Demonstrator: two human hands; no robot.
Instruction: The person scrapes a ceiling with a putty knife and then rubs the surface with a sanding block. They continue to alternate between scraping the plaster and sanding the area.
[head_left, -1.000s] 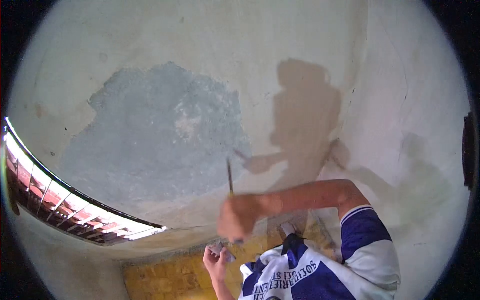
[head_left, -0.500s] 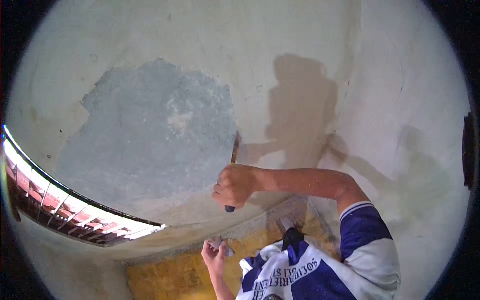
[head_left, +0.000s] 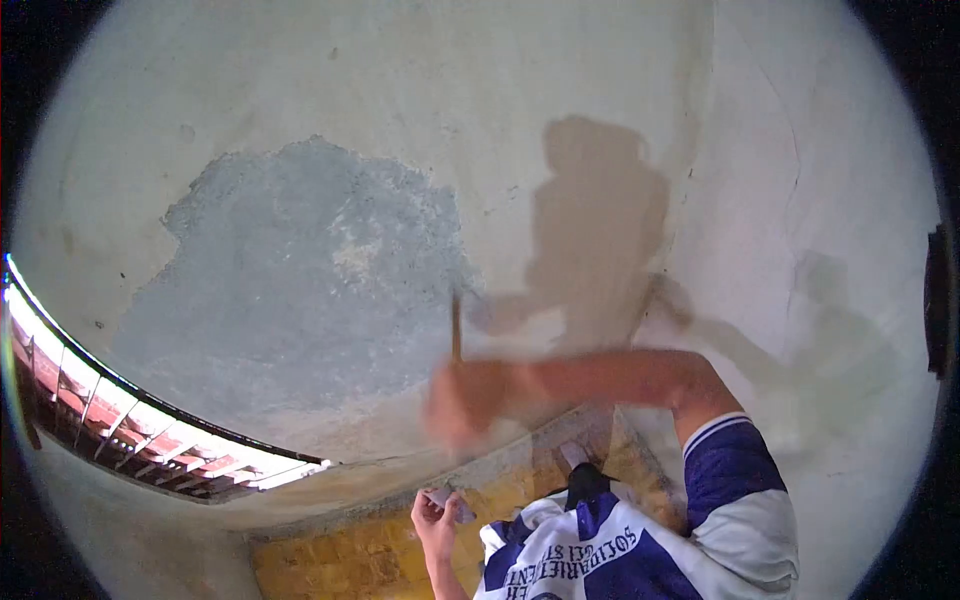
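Note:
My right hand (head_left: 465,400), blurred by motion, is closed round the handle of a scraper (head_left: 456,325). The narrow brownish blade points up the wall and overlaps the lower right edge of a rough grey bare patch (head_left: 270,280). Most of the handle is hidden by my fist. Lower down, in front of my shirt, my left hand (head_left: 435,522) pinches a small flat grey piece (head_left: 455,505) between thumb and fingers.
Pale painted wall (head_left: 420,70) surrounds the grey patch and meets another wall (head_left: 780,180) at a corner on the right. A barred window (head_left: 140,420) lies at lower left. Yellowish floor tiles (head_left: 330,560) show below. Shadows of my body fall on the walls.
My right hand and the scraper have moved down a little, and the blade tip sits lower on the wall. My left hand has shifted slightly down and right, still holding the grey piece.

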